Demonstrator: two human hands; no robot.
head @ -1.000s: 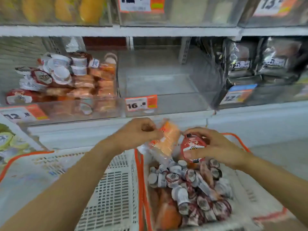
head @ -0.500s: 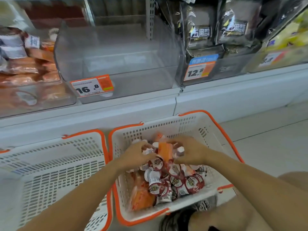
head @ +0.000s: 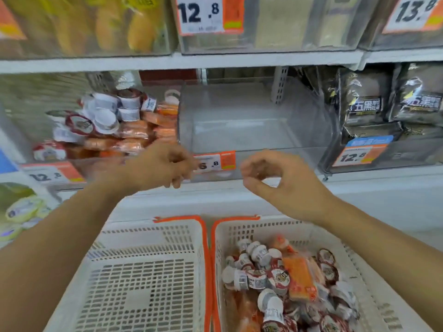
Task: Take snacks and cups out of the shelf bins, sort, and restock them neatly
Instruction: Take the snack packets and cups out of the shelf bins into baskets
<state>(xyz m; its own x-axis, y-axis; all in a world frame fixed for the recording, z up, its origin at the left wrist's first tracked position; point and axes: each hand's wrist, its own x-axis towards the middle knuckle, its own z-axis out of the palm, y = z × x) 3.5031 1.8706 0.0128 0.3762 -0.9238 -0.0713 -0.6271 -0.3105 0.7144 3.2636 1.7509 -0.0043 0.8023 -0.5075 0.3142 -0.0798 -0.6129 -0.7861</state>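
Nearest the viewer sit two white plastic baskets with orange rims, side by side and touching. The left basket (head: 143, 283) shows only its perforated floor. The right basket (head: 374, 295) holds a heap of small sealed cups (head: 259, 279) mixed with orange snack packets (head: 299, 279).

Above the baskets, both bare forearms reach forward toward the shelf. The left hand (head: 165, 165) is raised with its fingers curled downward; motion blur hides whether anything sits between them, so its grip cannot be told. The right hand (head: 275, 178) hangs with fingers loosely curled, thumb and forefinger forming an open ring with nothing seen inside.

Just beyond the hands, a clear shelf bin (head: 251, 125) carries an orange price tag (head: 215, 162) on its front lip. The bin to its left (head: 100, 164) is stacked with more cups and orange packets. To the right, dark snack bags (head: 393, 101) stand upright behind another tag.

Farthest up, the higher shelf holds yellow packets (head: 107, 22) at left and more clear bins with price tags.
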